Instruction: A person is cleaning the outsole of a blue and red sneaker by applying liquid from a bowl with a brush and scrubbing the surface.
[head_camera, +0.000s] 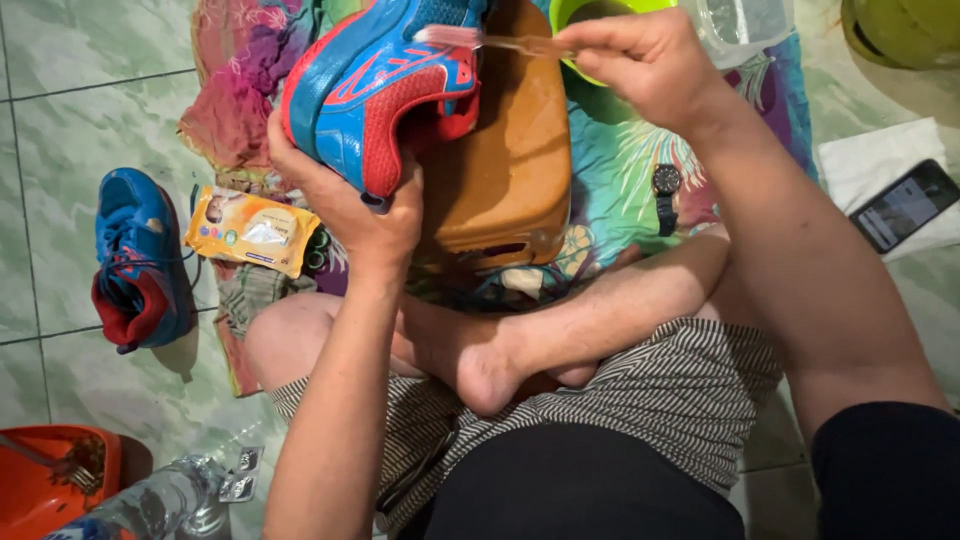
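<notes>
Bright even light; soft shadows; sharp focus

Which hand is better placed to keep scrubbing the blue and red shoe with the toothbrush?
Right. The right hand already pinches the toothbrush, its bristles against the top of the shoe. The left hand is busy cupping the shoe from beneath, holding it up over the brown stool, so it probably should stay there.

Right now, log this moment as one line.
left hand: holds shoe | right hand: toothbrush on shoe | second shoe: floor
</notes>
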